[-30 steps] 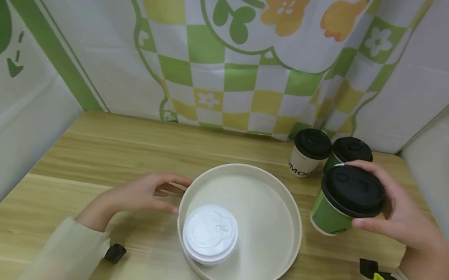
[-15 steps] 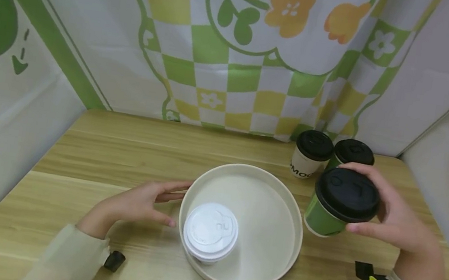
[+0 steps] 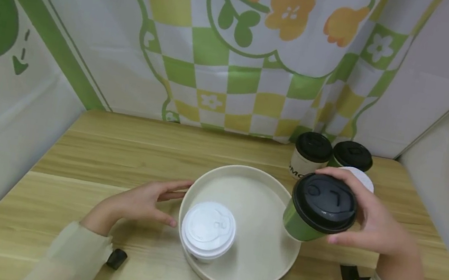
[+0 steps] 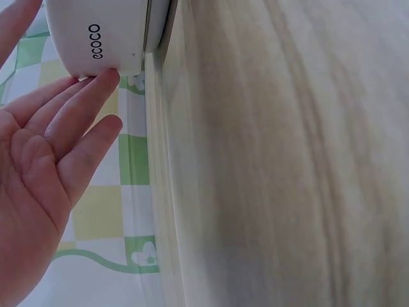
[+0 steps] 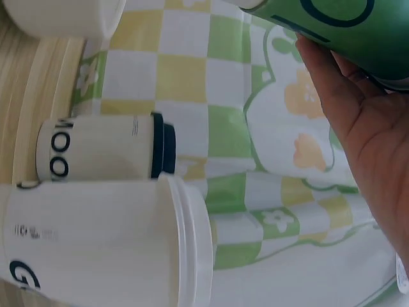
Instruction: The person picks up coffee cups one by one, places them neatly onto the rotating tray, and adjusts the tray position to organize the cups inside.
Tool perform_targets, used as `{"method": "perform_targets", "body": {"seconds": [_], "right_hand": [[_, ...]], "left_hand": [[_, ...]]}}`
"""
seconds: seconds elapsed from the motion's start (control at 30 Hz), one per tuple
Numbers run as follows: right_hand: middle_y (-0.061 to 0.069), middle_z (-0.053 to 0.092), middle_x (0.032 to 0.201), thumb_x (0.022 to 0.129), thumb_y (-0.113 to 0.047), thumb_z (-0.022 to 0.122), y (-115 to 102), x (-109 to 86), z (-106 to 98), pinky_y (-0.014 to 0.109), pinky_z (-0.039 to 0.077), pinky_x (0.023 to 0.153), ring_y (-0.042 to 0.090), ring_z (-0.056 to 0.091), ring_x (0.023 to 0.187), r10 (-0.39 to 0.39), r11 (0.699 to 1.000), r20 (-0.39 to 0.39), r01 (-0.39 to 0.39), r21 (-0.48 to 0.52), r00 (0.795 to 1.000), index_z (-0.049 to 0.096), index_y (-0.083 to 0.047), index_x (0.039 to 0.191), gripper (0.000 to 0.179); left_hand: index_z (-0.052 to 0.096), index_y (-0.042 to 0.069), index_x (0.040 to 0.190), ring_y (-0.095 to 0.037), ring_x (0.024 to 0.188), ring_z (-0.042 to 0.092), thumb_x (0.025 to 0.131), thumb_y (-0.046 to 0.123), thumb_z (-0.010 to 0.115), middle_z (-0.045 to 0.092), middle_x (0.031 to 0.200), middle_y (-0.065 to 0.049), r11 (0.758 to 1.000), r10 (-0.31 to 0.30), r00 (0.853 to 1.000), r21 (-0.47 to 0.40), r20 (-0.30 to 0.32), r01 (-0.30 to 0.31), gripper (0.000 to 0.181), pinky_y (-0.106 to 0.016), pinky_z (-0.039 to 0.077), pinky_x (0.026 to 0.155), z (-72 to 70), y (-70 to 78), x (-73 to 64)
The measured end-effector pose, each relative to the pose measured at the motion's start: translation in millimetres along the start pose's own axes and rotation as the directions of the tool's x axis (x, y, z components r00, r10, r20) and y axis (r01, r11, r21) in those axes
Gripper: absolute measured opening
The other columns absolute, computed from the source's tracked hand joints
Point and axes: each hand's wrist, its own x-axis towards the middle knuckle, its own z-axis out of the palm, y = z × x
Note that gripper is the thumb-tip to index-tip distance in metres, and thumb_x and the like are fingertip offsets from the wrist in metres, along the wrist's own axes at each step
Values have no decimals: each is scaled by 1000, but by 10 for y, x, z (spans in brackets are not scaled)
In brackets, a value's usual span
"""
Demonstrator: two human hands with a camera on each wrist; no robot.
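Observation:
A round cream tray [image 3: 261,219] lies on the wooden table [image 3: 119,154]. Inside it, near the front left, stands a cup with a white lid [image 3: 208,229]. My right hand [image 3: 374,224] grips a green cup with a black lid [image 3: 318,207], tilted and held in the air over the tray's right rim. In the right wrist view the green cup [image 5: 332,25] lies against my palm [image 5: 374,147]. My left hand [image 3: 142,201] rests flat on the table, its straight fingers touching the tray's left wall [image 4: 102,38].
At the back right stand a white cup with a black lid [image 3: 311,156], a green cup with a black lid [image 3: 351,156] and a white-lidded cup [image 3: 361,177] partly behind my right hand. A checked cloth backdrop [image 3: 239,65] closes off the rear.
My right hand has carried the green cup leftwards, from beside the tray to over its right rim, which uncovers the white-lidded cup behind. The left hand has stayed put.

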Motion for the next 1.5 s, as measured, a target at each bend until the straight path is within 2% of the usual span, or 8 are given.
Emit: {"method": "perform_targets", "body": {"seconds": [0.1, 0.17, 0.4, 0.63, 0.83, 1.27, 1.5], "right_hand": [[20, 47, 145, 62, 5, 88, -5, 39, 41, 21, 45, 109, 21, 50, 132, -14, 1000, 27, 13, 12, 1000, 27, 20, 143, 103], [20, 47, 144, 63, 3, 88, -12, 66, 68, 21, 45, 109, 21, 50, 133, -16, 1000, 46, 15, 20, 999, 26, 20, 143, 103], [19, 47, 145, 72, -9, 89, -1, 155, 177, 21, 44, 110, 20, 49, 133, -41, 999, 111, 38, 27, 993, 25, 19, 143, 100], [18, 47, 145, 75, -17, 88, 60, 188, 262, 22, 36, 116, 20, 47, 136, -81, 997, 151, 78, 26, 985, 25, 20, 143, 99], [19, 48, 143, 77, -18, 86, 125, 196, 336, 24, 37, 116, 22, 48, 134, -101, 995, 201, 95, 35, 974, 25, 19, 143, 97], [15, 49, 142, 76, -24, 87, 208, 155, 504, 24, 37, 116, 21, 49, 132, -8, 1000, 255, 5, 14, 967, 29, 9, 146, 98], [14, 49, 143, 77, -27, 87, 260, 178, 590, 24, 36, 117, 21, 48, 133, -16, 1000, 303, 8, 26, 953, 28, 7, 147, 98]], "left_hand": [[27, 0, 155, -37, 141, 44, 79, 22, 83, 32, 160, -18, 1000, -9, 1000, 8, 0, 9, 97, -36, 34, 119, -4, -3, 10], [27, 1, 155, -37, 141, 43, 79, 22, 84, 31, 161, -18, 1000, -10, 1000, 7, 1, 10, 98, -36, 34, 119, -7, -4, 17], [26, 1, 156, -40, 142, 41, 79, 21, 83, 29, 161, -19, 1000, -6, 1000, -9, 14, 6, 98, -52, 31, 118, -19, 22, 39], [27, 1, 156, -40, 142, 41, 80, 19, 83, 30, 161, -19, 1000, -5, 1000, -2, 15, 5, 97, -56, 30, 119, -31, 24, 62], [26, 3, 156, -41, 142, 40, 80, 20, 83, 31, 161, -18, 1000, -14, 1000, -12, 16, 14, 97, -59, 29, 119, -37, -3, 72], [26, 6, 157, -40, 142, 41, 81, 21, 83, 32, 161, -17, 1000, -11, 1000, -28, 23, 12, 96, -59, 30, 119, -38, -33, 90], [25, 5, 157, -40, 143, 39, 81, 18, 82, 30, 161, -17, 999, 6, 999, -48, 33, -4, 96, -57, 29, 120, -49, -41, 104]]}}
